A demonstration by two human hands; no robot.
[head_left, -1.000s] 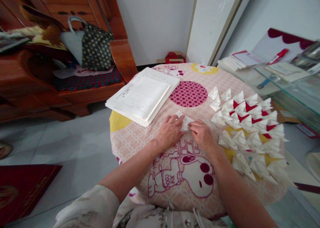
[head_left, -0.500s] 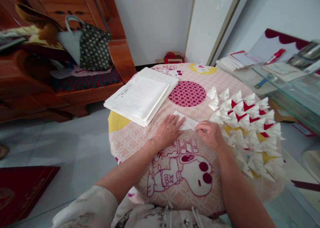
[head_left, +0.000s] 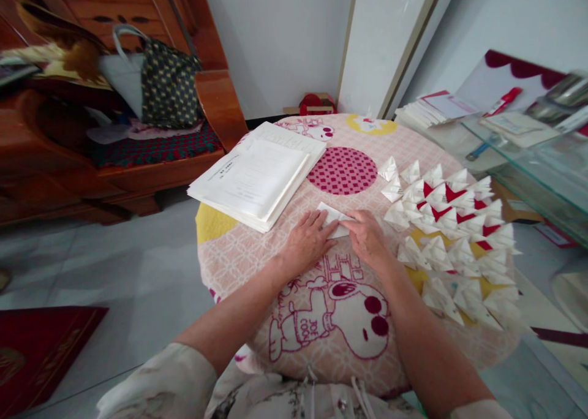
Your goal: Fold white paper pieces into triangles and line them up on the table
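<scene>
A small folded piece of white paper point(head_left: 331, 214) lies on the patterned tablecloth point(head_left: 257, 272), between my two hands. My left hand point(head_left: 307, 240) rests flat on its left part, fingers stretched out and pressing it down. From the right, my right hand point(head_left: 369, 238) reaches the paper's right end with curled fingers pinched at the fold, close to my left fingertips. Part of the paper is hidden under both hands. On the right of the table, several pointed folded-paper pieces point(head_left: 438, 253) stand in rows.
A stack of white paper sheets point(head_left: 261, 177) lies at the table's left rear. Close on the right is a glass shelf point(head_left: 542, 162) holding papers and a red marker point(head_left: 504, 101). A wooden bench point(head_left: 160, 174) with a patterned bag point(head_left: 169, 85) stands to the left.
My right hand has moved left, bringing the paper's right end over toward the middle, so the strip looks shorter. My left hand has stayed nearly in place.
</scene>
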